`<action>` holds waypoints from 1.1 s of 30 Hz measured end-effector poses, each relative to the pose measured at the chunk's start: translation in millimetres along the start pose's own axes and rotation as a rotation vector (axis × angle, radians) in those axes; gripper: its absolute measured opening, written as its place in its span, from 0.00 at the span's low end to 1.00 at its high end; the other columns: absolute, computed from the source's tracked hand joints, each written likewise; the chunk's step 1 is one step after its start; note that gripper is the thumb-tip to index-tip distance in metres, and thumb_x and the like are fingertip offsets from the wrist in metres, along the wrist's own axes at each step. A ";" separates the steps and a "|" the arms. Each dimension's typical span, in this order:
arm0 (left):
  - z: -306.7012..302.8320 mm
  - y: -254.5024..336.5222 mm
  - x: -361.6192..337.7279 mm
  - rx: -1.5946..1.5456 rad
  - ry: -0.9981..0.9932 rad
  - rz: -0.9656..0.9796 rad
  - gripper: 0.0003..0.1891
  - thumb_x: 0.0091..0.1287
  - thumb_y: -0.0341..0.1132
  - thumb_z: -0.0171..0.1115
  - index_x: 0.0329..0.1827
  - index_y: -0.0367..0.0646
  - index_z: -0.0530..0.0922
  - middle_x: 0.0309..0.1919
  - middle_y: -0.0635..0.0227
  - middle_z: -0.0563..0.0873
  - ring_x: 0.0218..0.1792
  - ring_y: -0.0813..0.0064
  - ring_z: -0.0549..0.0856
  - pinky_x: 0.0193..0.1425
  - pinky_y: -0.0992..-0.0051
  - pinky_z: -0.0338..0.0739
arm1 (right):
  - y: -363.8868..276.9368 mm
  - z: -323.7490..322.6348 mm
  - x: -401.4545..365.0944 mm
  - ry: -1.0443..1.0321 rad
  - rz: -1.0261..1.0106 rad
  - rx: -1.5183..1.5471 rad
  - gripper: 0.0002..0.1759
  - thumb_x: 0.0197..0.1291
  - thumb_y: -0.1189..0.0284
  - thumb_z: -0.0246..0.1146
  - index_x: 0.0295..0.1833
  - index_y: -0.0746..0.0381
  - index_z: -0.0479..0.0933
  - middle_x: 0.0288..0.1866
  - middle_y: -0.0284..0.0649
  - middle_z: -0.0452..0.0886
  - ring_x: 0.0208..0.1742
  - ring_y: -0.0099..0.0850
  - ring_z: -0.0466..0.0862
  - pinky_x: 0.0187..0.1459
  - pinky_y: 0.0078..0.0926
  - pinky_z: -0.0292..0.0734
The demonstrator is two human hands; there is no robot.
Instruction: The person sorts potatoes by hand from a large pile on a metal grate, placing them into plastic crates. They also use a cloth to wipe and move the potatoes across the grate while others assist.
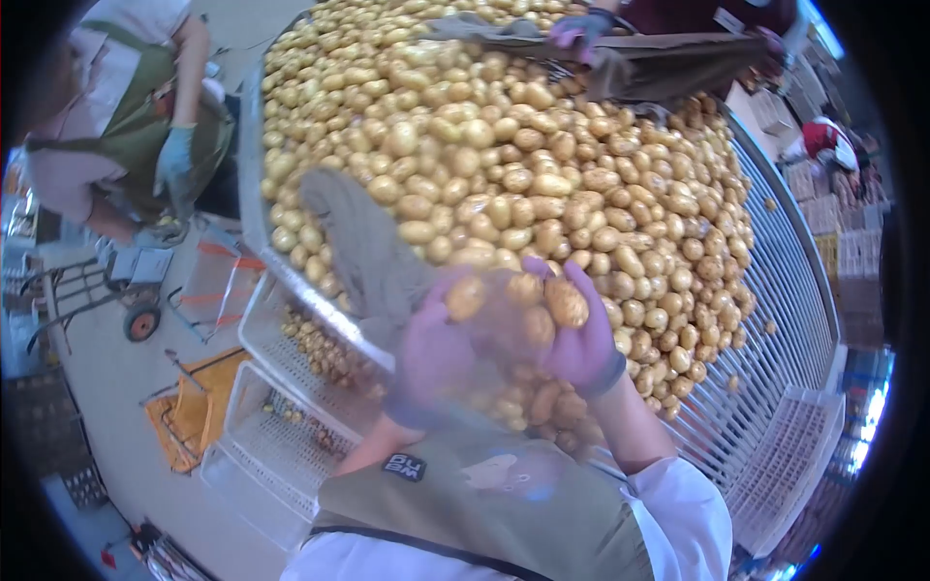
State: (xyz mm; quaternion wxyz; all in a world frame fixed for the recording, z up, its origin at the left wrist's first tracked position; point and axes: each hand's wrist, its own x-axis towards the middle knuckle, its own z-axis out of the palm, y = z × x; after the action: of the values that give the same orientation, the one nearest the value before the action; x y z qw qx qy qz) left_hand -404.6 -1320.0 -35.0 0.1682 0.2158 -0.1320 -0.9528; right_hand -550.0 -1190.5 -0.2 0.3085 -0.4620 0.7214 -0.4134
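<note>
My left hand (433,356), in a purple glove, has its fingers curled around a potato (465,297). Opposite it, my right hand (593,351), gloved in purple too, cups several potatoes, among them a brown-patched one (566,304). Both hands are held up over the near edge of a large heap of potatoes (542,184). A blurry patch in the middle of the view softens the left hand and the potatoes between the palms. By my left wrist, a grey-brown cloth (363,242) lies over the heap and the metal rim (325,312).
White plastic crates (281,426), some holding small potatoes, stand at lower left; another crate (787,470) is at right by the slatted table (765,290). A co-worker's gloved hand (176,160) is at left. Another co-worker's hand (581,31) touches a dark cloth (668,63) at the top.
</note>
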 end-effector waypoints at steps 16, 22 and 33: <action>-182.7 80.2 -153.6 0.024 0.522 0.188 0.24 0.75 0.44 0.54 0.68 0.39 0.68 0.58 0.56 0.80 0.58 0.61 0.80 0.61 0.65 0.76 | -7.0 198.1 20.3 -0.723 0.411 1.148 0.34 0.73 0.50 0.56 0.74 0.58 0.60 0.61 0.42 0.75 0.55 0.38 0.79 0.53 0.44 0.79; -188.0 84.2 -88.6 1.751 0.546 0.741 0.32 0.70 0.38 0.64 0.73 0.32 0.65 0.73 0.51 0.66 0.73 0.55 0.68 0.75 0.62 0.62 | 40.7 75.6 26.0 0.071 -0.192 -0.474 0.25 0.66 0.57 0.61 0.63 0.58 0.74 0.56 0.47 0.75 0.57 0.52 0.73 0.65 0.50 0.64; -122.2 122.1 26.0 1.786 0.273 0.505 0.29 0.65 0.29 0.60 0.71 0.42 0.70 0.71 0.51 0.69 0.72 0.49 0.69 0.76 0.60 0.63 | -15.7 -17.9 27.8 -0.102 -0.040 -0.126 0.17 0.58 0.60 0.70 0.50 0.54 0.81 0.43 0.36 0.79 0.50 0.40 0.75 0.53 0.38 0.67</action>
State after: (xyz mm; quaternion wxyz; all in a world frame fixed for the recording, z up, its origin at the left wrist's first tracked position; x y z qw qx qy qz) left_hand -338.9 -1462.6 -111.6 0.1563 0.3399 -0.8366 -0.4002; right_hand -568.9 -1214.3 20.3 0.3069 -0.5153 0.7199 -0.3492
